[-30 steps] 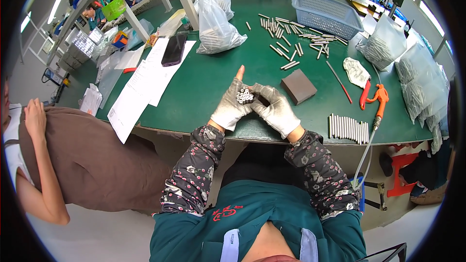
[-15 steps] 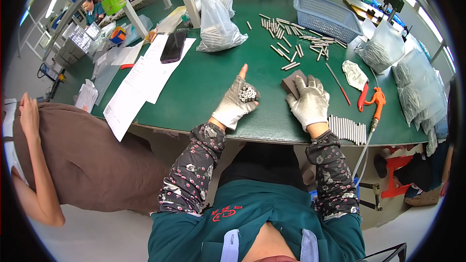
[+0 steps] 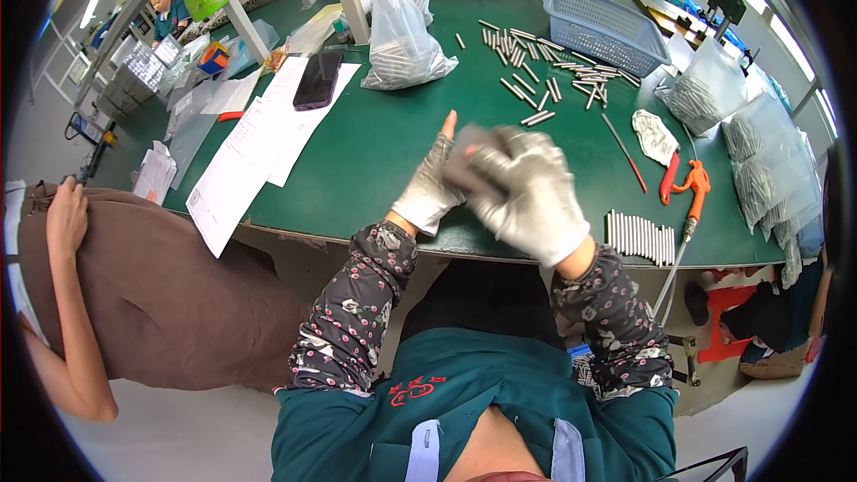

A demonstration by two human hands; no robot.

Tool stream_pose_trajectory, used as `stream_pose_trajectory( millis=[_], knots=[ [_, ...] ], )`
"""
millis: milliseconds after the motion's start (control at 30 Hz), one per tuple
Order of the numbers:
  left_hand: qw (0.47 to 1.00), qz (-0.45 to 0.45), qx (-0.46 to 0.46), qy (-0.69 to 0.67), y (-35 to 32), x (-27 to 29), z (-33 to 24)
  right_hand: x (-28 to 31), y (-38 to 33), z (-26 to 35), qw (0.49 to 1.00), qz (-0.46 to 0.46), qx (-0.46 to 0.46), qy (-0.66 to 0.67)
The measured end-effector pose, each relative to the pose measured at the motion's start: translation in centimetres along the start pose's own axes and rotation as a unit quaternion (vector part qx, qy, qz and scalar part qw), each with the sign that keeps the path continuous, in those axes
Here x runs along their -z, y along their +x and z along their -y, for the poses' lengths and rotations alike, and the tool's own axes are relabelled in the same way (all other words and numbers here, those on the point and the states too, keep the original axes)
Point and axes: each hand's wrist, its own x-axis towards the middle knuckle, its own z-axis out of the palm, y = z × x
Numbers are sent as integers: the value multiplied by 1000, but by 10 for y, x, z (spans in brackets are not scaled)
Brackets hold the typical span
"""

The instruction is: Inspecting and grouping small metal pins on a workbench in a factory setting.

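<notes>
both gloved hands, left hand [image 3: 430,186] and right hand [image 3: 527,192], meet over a grey block [image 3: 470,163].

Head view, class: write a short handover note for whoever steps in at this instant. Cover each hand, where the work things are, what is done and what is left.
Left hand: gloved, raised over the near edge of the green table, palm up; contents hidden.
Right hand: gloved, blurred, pressing a dark grey block against the left palm.
Done: a neat row of metal rods lies at the near right edge.
Left: loose rods scattered beside the blue basket; bagged rods stand further back.
</notes>
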Motion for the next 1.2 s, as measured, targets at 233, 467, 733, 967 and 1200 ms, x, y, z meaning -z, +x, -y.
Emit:
stream_pose_trajectory(
  millis=[233, 467, 733, 967, 1200],
  knots=[
    [999, 8, 33, 26, -7, -9, -22, 1, 4, -13, 997, 21, -61, 31],
    [999, -3, 40, -6, -8, -11, -30, -6, -11, -51, 973, 49, -162, -155],
    [999, -13, 30, 16, -12, -9, -22, -20, 1, -7, 995, 17, -79, 54],
    [998, -5, -53, -27, -11, -2, -3, -75, 8, -23, 980, 29, 48, 193],
    [892, 60, 71, 443, -15, 12, -18, -76, 10, -19, 987, 73, 98, 105]
  ],
)
